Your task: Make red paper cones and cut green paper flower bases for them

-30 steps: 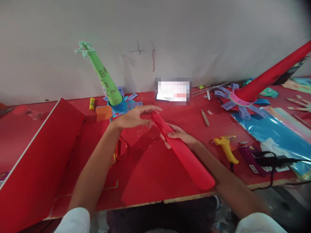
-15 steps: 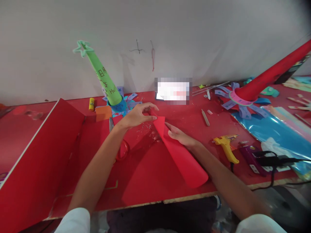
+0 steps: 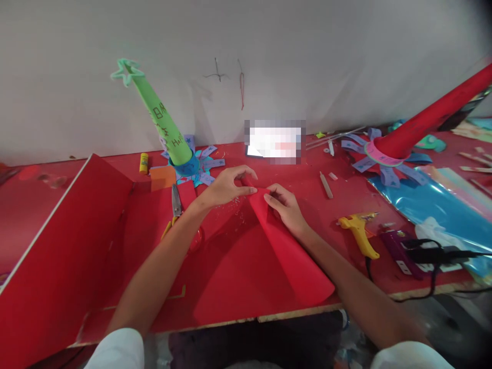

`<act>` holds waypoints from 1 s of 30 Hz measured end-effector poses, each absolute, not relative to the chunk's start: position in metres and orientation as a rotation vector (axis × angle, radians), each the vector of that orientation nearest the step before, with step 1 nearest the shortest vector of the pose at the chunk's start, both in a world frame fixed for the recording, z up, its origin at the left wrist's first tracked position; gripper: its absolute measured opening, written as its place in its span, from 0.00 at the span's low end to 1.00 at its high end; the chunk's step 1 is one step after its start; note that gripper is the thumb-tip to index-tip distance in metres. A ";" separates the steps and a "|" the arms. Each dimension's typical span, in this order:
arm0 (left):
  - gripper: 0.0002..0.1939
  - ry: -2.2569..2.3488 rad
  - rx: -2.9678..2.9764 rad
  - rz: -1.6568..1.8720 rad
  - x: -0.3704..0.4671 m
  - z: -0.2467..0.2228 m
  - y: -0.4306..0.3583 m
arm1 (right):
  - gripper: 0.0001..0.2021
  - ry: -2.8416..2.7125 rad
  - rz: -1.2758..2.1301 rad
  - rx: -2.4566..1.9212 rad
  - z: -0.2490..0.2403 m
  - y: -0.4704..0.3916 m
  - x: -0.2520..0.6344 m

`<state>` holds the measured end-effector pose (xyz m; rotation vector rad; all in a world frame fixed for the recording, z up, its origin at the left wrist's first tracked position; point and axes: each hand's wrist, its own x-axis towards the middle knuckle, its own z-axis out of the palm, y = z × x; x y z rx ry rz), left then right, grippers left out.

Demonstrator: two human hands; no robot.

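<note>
A sheet of red paper (image 3: 292, 256), rolled into a cone, slants across the middle of the red table, its wide end toward the front edge. At its narrow tip my left hand (image 3: 230, 185) pinches the paper between thumb and fingers. My right hand (image 3: 285, 207) grips the same end from the right, thumb on top and fingers curled around the edge. Scissors (image 3: 176, 201) with yellow handles lie beside my left forearm, which partly covers them. A roll of red tape (image 3: 197, 240) is also partly hidden by that forearm.
A green paper cone (image 3: 165, 123) with a star top stands behind, left. A red cone hat (image 3: 430, 123) leans at the right. A yellow glue gun (image 3: 359, 236), a purple power strip (image 3: 403, 253) and blue film (image 3: 442, 215) lie right. A red board (image 3: 65, 256) rises at left.
My right hand has shifted up to the cone's tip, its thumb now on top of the paper. My left hand has moved slightly right, keeping its pinch. More of the scissors shows.
</note>
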<state>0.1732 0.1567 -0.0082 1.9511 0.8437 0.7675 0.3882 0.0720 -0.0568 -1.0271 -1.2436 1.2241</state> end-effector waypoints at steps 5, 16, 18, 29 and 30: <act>0.20 0.765 1.852 0.805 0.176 -0.012 0.157 | 0.17 -1.132 1.344 -1.026 -0.054 0.071 0.388; 0.19 0.617 1.767 0.810 0.173 -0.001 0.154 | 0.15 -0.865 1.650 -0.904 -0.059 0.071 0.385; 0.21 0.592 1.730 0.799 0.173 -0.001 0.152 | 0.16 -0.848 1.693 -0.893 -0.059 0.071 0.385; 0.29 0.578 1.593 0.752 0.177 0.004 0.142 | 0.26 -0.972 1.611 -0.834 -0.066 0.073 0.377; 0.29 0.580 1.592 0.749 0.178 0.004 0.143 | 0.25 -0.979 1.593 -0.828 -0.066 0.073 0.377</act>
